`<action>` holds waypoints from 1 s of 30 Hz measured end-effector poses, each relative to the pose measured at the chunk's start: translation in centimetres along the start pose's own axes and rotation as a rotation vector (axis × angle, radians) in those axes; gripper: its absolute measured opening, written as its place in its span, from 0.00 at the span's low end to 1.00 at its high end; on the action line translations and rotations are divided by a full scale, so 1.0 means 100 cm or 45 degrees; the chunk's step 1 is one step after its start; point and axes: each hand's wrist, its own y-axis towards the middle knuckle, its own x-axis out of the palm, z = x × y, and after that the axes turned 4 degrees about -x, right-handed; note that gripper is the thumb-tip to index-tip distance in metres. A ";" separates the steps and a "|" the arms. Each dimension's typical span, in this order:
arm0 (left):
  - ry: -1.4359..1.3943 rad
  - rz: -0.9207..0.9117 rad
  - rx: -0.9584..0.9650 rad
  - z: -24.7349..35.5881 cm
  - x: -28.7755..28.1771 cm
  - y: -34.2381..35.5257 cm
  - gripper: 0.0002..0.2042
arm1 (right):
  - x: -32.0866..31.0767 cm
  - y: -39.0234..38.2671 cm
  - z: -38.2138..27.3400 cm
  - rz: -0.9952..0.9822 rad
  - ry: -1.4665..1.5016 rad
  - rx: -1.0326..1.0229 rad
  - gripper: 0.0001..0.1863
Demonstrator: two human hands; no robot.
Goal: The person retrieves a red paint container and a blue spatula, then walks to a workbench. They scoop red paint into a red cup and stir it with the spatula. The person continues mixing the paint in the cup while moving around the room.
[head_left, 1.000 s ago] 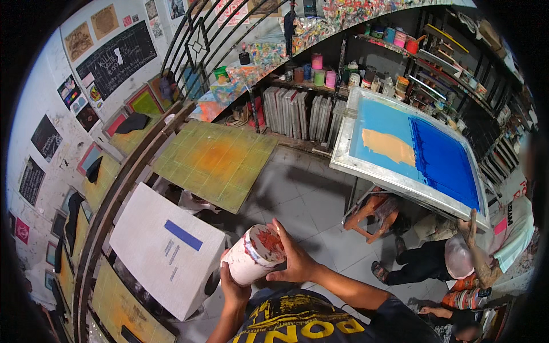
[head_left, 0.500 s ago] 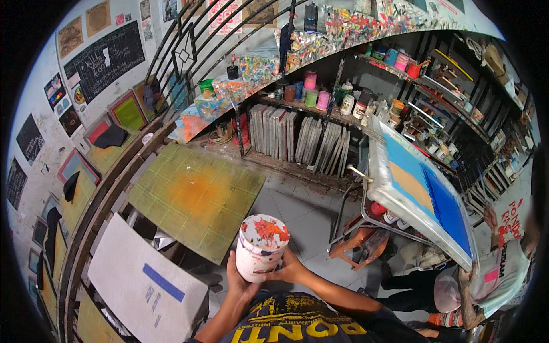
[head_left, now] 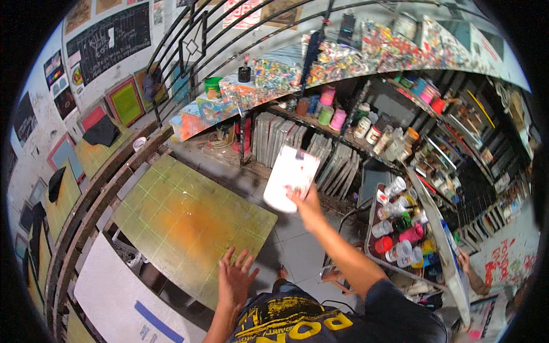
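Observation:
Stretched out ahead of me, my right hand (head_left: 307,207) grips a white paint tub (head_left: 286,174) with red smears on it. The tub is tilted, and it overlaps my view of the upright frames on the low shelf. Below it to the left, my left hand (head_left: 235,279) holds nothing, its fingers spread. That hand is over the near right edge of a yellow-green board (head_left: 229,211) with a grid of lines and an orange stain; whether it touches the board I cannot tell.
At right, a person's hand (head_left: 464,262) holds a large screen frame (head_left: 440,246) upright. Beside it, a tray (head_left: 373,234) carries several paint pots. A white board (head_left: 108,291) with a blue strip lies at left. Paint-splashed stairs (head_left: 274,74) rise above shelves of jars (head_left: 326,116).
My left hand has let go of the tub. My right hand has carried it forward and tilted it. The person's screen frame has swung nearly edge-on, uncovering the pots.

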 end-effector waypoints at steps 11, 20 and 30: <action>0.262 0.636 0.555 -0.026 -0.035 0.052 0.35 | -0.022 0.506 0.036 0.526 -0.368 -0.727 0.36; 0.636 1.555 0.687 0.023 0.026 0.059 0.26 | 0.001 0.731 0.034 0.773 -0.972 -0.613 0.57; 0.968 2.407 0.772 -0.013 -0.051 -0.039 0.28 | 0.013 0.832 0.077 0.719 -1.213 -0.380 0.68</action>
